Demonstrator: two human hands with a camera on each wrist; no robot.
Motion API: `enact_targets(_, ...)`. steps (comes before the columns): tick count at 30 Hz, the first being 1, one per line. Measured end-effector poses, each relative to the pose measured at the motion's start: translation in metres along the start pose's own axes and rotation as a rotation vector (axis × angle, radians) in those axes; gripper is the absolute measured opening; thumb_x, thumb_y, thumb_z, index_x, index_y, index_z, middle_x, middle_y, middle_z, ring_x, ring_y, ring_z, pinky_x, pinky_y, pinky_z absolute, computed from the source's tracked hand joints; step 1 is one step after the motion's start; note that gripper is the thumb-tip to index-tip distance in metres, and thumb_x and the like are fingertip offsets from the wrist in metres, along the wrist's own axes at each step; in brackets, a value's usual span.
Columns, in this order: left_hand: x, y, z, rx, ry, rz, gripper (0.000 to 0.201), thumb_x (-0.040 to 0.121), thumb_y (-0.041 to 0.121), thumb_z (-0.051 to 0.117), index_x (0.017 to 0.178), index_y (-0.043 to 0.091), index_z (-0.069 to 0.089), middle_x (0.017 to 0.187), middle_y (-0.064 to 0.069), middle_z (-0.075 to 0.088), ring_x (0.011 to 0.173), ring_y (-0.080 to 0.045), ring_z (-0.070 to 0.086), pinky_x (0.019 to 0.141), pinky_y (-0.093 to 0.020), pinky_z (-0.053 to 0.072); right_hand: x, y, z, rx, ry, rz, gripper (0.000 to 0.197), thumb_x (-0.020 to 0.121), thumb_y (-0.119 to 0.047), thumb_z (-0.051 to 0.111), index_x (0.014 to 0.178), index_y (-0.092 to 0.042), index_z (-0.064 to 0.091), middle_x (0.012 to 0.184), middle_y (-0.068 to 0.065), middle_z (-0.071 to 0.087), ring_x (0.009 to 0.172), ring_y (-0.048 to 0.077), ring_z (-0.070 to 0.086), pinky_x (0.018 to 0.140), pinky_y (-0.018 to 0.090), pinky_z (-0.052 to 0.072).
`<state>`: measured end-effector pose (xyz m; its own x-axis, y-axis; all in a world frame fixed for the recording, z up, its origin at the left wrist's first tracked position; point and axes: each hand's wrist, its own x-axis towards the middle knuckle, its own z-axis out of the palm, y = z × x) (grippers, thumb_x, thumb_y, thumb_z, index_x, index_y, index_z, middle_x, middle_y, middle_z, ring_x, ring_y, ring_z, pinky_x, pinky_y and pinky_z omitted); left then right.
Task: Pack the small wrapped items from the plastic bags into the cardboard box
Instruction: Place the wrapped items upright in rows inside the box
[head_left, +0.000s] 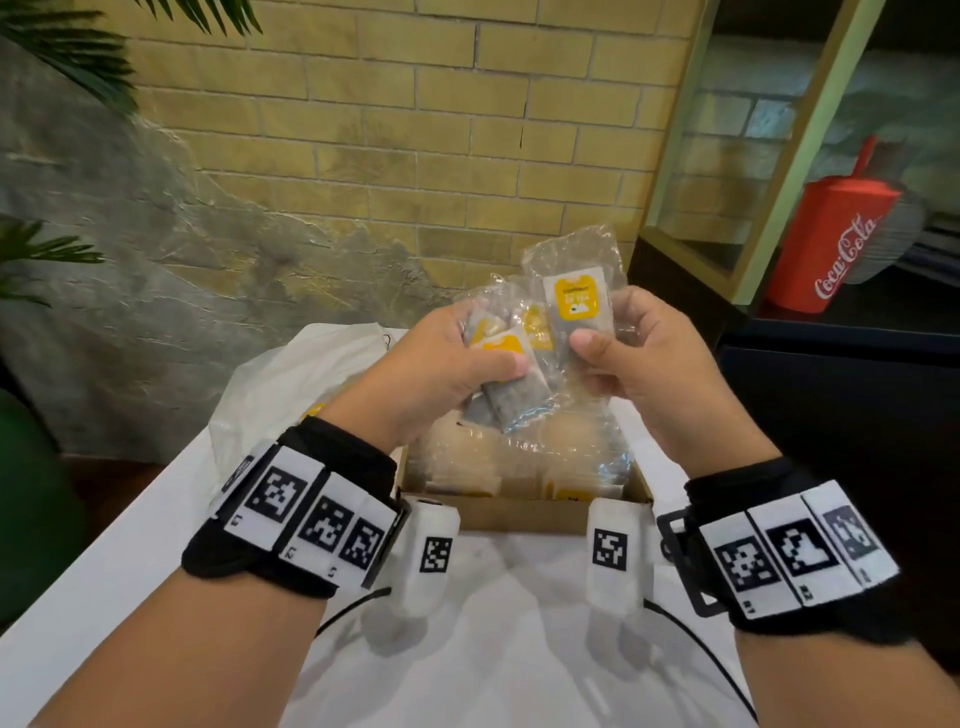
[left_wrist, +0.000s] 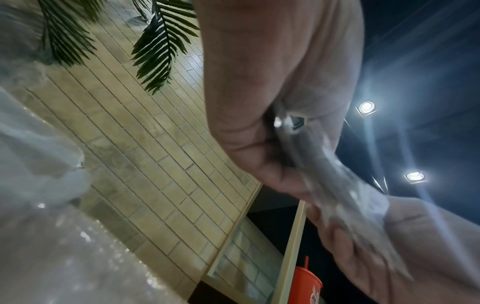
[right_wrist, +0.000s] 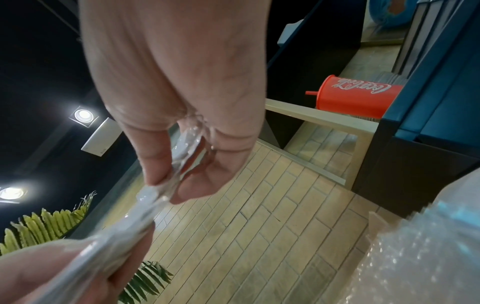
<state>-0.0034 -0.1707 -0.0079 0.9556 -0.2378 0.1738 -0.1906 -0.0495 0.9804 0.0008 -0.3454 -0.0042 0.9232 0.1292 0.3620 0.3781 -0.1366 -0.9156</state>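
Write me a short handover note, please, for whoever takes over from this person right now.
Left hand: grips a few wrapped packets above the box.
Right hand: pinches one packet with a yellow label, also above the box.
Cardboard box: open on the white table, already holding a layer of packets.
White plastic bag: behind the left hand, contents unclear.
Left: set the held packets into the box, then check the bag.

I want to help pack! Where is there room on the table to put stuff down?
Bare white table lies between the wrists, in front of the cardboard box. The box looks full of wrapped packets, and the plastic bag crowds its left.
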Motion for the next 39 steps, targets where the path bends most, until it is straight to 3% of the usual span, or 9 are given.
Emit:
enact_targets(5,0.003,0.001,-0.012,0.078,0.162,0.037,0.026,0.084,-0.001,0.061,0.084,0.025,0.057,0.072,0.003,0.067,0.067,-0.016,0.066,0.063,-0.035,0.057,0.0,-0.001,-0.014,-0.179,-0.003,0.017,0.015,0.084,-0.003,0.062,0.097,-0.01,0.064,0.096,0.012,0.07,0.086,0.023,0.066,0.081,0.039,0.053)
enact_targets(8,0.005,0.005,-0.023,0.064,0.294,0.059,0.03,0.083,-0.002,0.059,0.086,0.027,0.054,0.075,-0.006,0.062,0.069,-0.026,0.061,0.067,-0.04,0.054,-0.001,0.0,-0.02,-0.554,-0.204,0.104,0.013,0.08,-0.008,0.068,0.093,-0.008,0.069,0.091,0.005,0.071,0.086,0.016,0.065,0.074,0.025,0.05)
enact_targets(12,0.005,0.007,-0.031,0.082,0.324,0.075,0.021,0.083,-0.002,0.06,0.087,0.017,0.054,0.069,-0.006,0.058,0.049,-0.015,0.058,0.041,-0.022,0.048,-0.004,0.008,-0.018,-1.064,-0.525,0.314,0.011,0.078,-0.013,0.067,0.08,-0.023,0.069,0.086,-0.005,0.067,0.084,0.013,0.061,0.075,0.024,0.05)
enact_targets(18,0.01,0.001,-0.027,0.101,0.293,0.05,0.02,0.082,0.002,0.063,0.099,0.01,0.056,0.075,-0.009,0.061,0.068,-0.028,0.06,0.07,-0.048,0.051,-0.007,0.013,0.0,-1.18,-0.555,0.351,0.015,0.078,-0.007,0.065,0.077,-0.02,0.072,0.079,-0.003,0.068,0.082,0.014,0.062,0.073,0.025,0.051)
enact_targets(25,0.009,0.001,-0.03,0.116,0.285,0.059,0.016,0.082,0.003,0.063,0.094,0.01,0.055,0.063,-0.001,0.06,0.046,-0.013,0.057,0.05,-0.028,0.045,-0.004,0.014,-0.006,-1.324,-0.479,0.326,0.014,0.077,-0.011,0.066,0.068,-0.022,0.063,0.088,0.002,0.067,0.089,0.02,0.061,0.087,0.035,0.052)
enact_targets(28,0.01,0.001,-0.029,0.099,0.274,0.053,0.015,0.08,0.006,0.066,0.09,0.01,0.056,0.064,-0.003,0.06,0.049,-0.016,0.057,0.053,-0.03,0.046,-0.005,0.021,0.002,-1.374,-0.532,0.345,0.011,0.076,-0.012,0.067,0.086,-0.014,0.071,0.089,0.004,0.067,0.088,0.022,0.062,0.086,0.036,0.053)
enact_targets(34,0.01,-0.001,-0.026,0.03,0.227,0.06,0.022,0.074,0.01,0.069,0.089,0.021,0.058,0.076,-0.008,0.062,0.07,-0.027,0.061,0.068,-0.043,0.051,-0.003,0.005,-0.016,-1.135,-0.503,0.301,0.02,0.078,-0.029,0.07,0.096,-0.021,0.072,0.095,-0.005,0.068,0.091,0.011,0.06,0.077,0.022,0.048)
enact_targets(37,0.011,-0.003,-0.022,-0.01,0.191,0.044,0.035,0.075,0.009,0.069,0.108,0.015,0.059,0.091,-0.014,0.065,0.083,-0.032,0.066,0.076,-0.049,0.054,-0.004,-0.007,-0.014,-0.684,-0.237,0.161,0.059,0.069,-0.052,0.068,0.12,-0.024,0.06,0.104,-0.006,0.065,0.098,0.009,0.06,0.078,0.019,0.047)
enact_targets(39,0.01,-0.004,-0.017,-0.015,0.144,0.051,0.036,0.077,0.01,0.069,0.112,0.008,0.058,0.089,-0.014,0.067,0.08,-0.03,0.066,0.071,-0.043,0.056,-0.004,-0.009,-0.004,-0.371,-0.128,0.114,0.084,0.061,-0.055,0.066,0.137,-0.027,0.042,0.107,-0.005,0.064,0.1,0.01,0.062,0.086,0.029,0.051)
